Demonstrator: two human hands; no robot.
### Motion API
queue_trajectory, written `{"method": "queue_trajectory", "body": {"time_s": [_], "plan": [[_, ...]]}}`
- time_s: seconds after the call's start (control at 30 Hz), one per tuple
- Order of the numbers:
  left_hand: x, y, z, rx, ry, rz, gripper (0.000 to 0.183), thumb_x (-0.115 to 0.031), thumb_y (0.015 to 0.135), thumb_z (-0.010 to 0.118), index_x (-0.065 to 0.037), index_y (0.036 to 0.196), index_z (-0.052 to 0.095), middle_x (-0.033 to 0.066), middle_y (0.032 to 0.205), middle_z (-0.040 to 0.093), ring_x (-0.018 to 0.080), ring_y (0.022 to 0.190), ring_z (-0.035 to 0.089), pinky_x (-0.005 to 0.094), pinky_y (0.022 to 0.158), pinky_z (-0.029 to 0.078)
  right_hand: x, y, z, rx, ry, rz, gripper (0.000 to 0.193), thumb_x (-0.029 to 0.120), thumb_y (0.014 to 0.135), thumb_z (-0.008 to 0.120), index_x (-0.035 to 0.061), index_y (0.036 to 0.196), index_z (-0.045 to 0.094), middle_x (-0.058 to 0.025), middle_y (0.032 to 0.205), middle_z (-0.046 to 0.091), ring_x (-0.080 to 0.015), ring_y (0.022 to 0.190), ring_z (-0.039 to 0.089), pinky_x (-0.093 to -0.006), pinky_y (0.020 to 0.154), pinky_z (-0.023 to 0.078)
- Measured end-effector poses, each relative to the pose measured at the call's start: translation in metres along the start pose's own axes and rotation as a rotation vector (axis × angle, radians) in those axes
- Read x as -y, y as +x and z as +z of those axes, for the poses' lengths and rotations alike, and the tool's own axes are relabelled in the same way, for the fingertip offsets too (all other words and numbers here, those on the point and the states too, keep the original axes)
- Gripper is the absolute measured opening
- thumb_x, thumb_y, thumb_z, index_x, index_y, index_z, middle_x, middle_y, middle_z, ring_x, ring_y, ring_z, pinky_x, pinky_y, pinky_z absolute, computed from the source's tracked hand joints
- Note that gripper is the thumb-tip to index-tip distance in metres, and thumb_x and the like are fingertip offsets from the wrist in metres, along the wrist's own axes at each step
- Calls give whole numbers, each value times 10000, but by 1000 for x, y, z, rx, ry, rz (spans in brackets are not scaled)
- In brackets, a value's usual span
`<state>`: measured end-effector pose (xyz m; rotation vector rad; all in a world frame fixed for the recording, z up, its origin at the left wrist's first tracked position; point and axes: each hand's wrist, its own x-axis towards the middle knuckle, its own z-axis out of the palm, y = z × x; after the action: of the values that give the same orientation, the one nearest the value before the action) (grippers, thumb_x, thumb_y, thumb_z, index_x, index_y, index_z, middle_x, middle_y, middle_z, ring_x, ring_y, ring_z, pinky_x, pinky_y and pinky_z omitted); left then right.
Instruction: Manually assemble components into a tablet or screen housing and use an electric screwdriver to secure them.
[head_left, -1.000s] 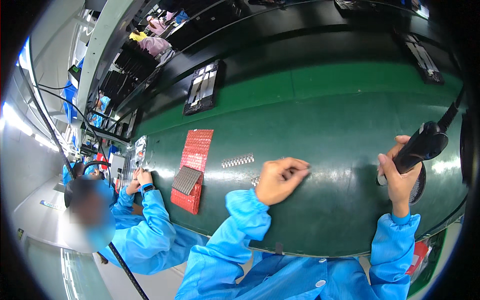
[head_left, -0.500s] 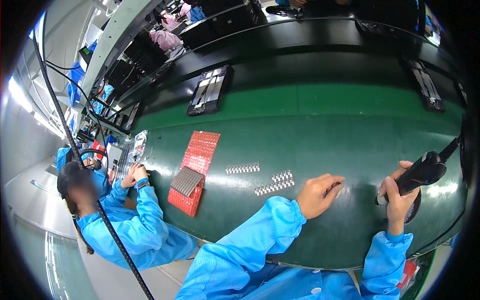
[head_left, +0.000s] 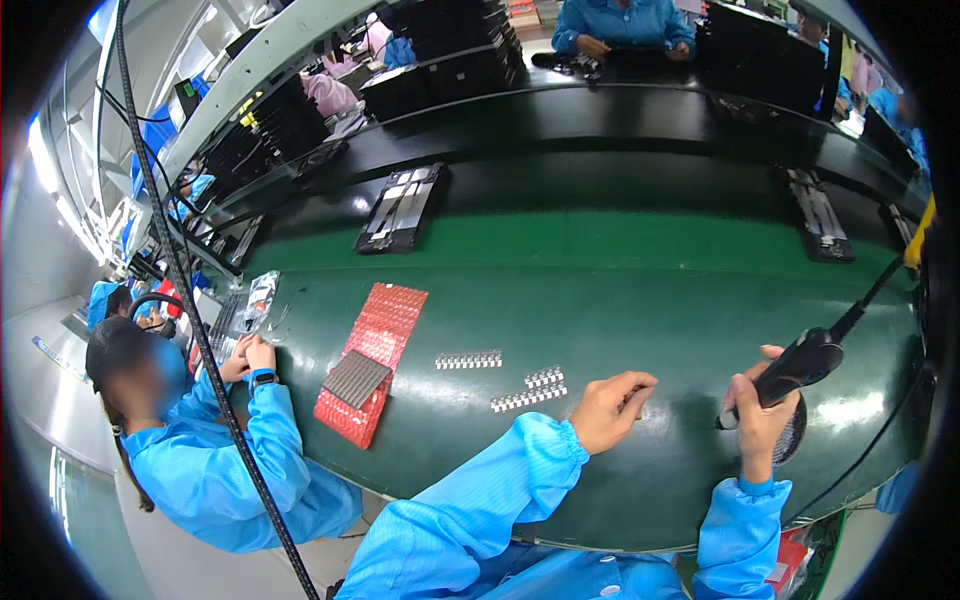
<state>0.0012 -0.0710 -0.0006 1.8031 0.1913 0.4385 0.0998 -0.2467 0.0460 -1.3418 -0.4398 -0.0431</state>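
Note:
My left hand (head_left: 610, 410) is held over the green work table (head_left: 480, 470), thumb and forefinger pinched. What sits between those fingertips, if anything, is too small to make out. Beside it, to the left, lie short rows of small white-and-dark parts: a two-row group (head_left: 530, 398) close to the hand and a single row (head_left: 468, 360) farther off. My right hand (head_left: 762, 425) is wrapped around a black corded handheld tool (head_left: 800, 368), its stubby grey end pointing down left. Partly hidden behind that hand is a dark round piece (head_left: 792, 436).
A ribbed grey block (head_left: 357, 379) rests on red bubble wrap (head_left: 385, 320) at left. Beyond stand black trays with flat devices (head_left: 400, 208) (head_left: 820, 212). A co-worker in blue (head_left: 220, 440) sits at left, another person (head_left: 625, 30) across. The tool's cable (head_left: 868, 298) runs up right.
The whole view has tilted up, so more of the far side shows and the table sits lower in the picture. Both hands keep about the same places over the table.

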Motion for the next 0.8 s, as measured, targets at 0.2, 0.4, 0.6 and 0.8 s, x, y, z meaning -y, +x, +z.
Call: {"method": "queue_trajectory", "body": {"time_s": [0.2, 0.4, 0.6, 0.8], "plan": [[3, 4, 5, 53, 45, 167, 198, 73, 849, 508, 31, 993, 637, 135, 939, 654, 175, 670, 658, 273, 595, 523, 4, 0, -11, -21, 5, 27, 462, -57, 762, 688, 8, 1157, 457, -28, 665, 546, -96, 513, 535, -222, 464, 427], [6, 5, 0, 14, 147, 128, 238, 98, 839, 476, 45, 983, 658, 147, 970, 660, 167, 739, 672, 247, 582, 527, -7, 7, -5, 35, 53, 50, 333, 62, 736, 773, 25, 955, 525, 27, 626, 560, -23, 535, 485, -219, 460, 384], [-6, 41, 19, 185, 175, 34, 200, 43, 856, 518, 42, 995, 662, 144, 999, 656, 176, 768, 673, 252, 598, 534, 11, 8, -21, 198, 20, 78, 403, 81, 763, 743, -6, 1086, 518, -110, 897, 690, -102, 843, 643, -278, 722, 535], [-18, 133, 101, 302, 392, 99, 355, -114, 784, 716, 31, 1096, 630, 174, 1057, 653, 214, 964, 634, 325, 863, 492, 4, 11, -23, 191, 81, -143, 405, 162, 766, 703, 38, 1097, 507, -196, 765, 646, -373, 708, 664, -412, 612, 532]]}}
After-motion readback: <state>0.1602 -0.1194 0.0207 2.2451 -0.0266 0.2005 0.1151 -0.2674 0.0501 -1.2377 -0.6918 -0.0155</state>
